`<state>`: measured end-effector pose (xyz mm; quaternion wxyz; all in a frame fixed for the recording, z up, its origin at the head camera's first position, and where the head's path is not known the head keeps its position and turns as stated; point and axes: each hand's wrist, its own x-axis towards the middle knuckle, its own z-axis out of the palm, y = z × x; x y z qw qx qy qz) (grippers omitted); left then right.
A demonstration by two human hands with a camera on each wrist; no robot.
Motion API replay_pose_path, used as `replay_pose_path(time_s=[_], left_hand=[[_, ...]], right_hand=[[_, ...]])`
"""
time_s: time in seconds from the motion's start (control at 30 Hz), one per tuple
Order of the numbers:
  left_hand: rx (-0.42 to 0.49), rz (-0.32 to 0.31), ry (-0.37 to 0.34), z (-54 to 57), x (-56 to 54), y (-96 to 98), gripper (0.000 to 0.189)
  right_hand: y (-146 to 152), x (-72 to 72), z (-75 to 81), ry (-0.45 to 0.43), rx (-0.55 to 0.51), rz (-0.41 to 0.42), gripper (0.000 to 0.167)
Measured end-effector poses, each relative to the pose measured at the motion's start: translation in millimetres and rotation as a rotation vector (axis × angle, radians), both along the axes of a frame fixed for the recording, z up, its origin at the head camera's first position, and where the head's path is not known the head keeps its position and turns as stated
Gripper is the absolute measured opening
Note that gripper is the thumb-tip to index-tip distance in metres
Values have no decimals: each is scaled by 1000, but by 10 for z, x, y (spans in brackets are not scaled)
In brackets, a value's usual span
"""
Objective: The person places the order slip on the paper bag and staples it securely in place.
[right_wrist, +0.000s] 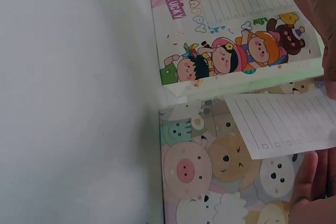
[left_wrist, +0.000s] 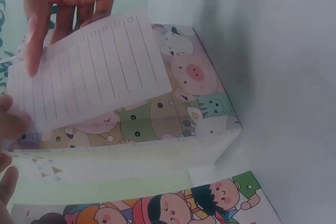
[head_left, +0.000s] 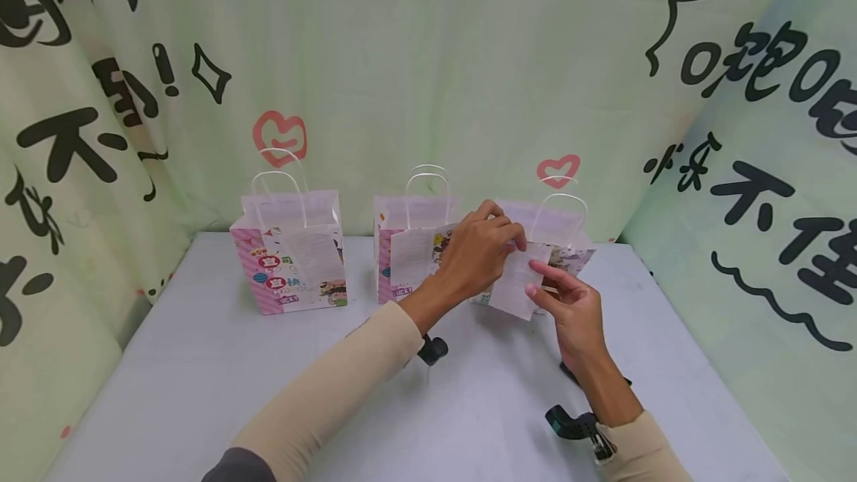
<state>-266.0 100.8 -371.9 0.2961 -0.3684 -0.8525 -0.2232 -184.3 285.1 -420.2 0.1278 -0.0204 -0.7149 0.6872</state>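
A lined paper sheet (head_left: 514, 285) hangs in front of the right-hand paper bag (head_left: 574, 260), which is printed with cartoon animals. My left hand (head_left: 478, 248) grips the sheet near its upper edge. At the sheet's right edge, my right hand (head_left: 574, 311) holds it, with thumb and index finger over its face. In the left wrist view, ruled lines and small boxes show on the sheet (left_wrist: 89, 72), tilted over the animal print. The right wrist view shows the sheet (right_wrist: 289, 124) apart from the bag's surface at its near corner. The left fingertips are partly hidden.
The middle bag (head_left: 384, 259) bears a similar lined sheet (head_left: 410, 255). Farther left stands another pink-and-white bag (head_left: 268, 274), also with a pale sheet on its front. All three stand along the back of the white table (head_left: 375, 422), before a printed curtain (head_left: 428, 80).
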Motion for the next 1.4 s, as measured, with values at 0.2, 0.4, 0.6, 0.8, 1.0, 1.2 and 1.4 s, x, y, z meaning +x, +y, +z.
replay_pose_path(time_s=[0.2,0.4,0.6,0.8,1.0,1.2,1.4], left_hand=[[9,-6,13,-5,1,4,12],[-8,-3,0,3,18,13,11],[3,-9,-1,7,14,8,12],[18,-21,-2,14,4,-3,13],[19,-20,-15,19,16,0,13],[19,-21,-13,17,18,-3,13],[8,-9,-11,11,31,3,14]], right_hand=[[149,138,-25,78,269,-74,44],[399,343,-75,47,642,-106,52],[637,512,-108,-63,896,-95,67],[816,610,-187,-88,947,-42,70],[926,640,-279,-165,997,8,77],[972,624,-395,-160,1040,37,78],[969,584,-473,-180,1062,69,76]])
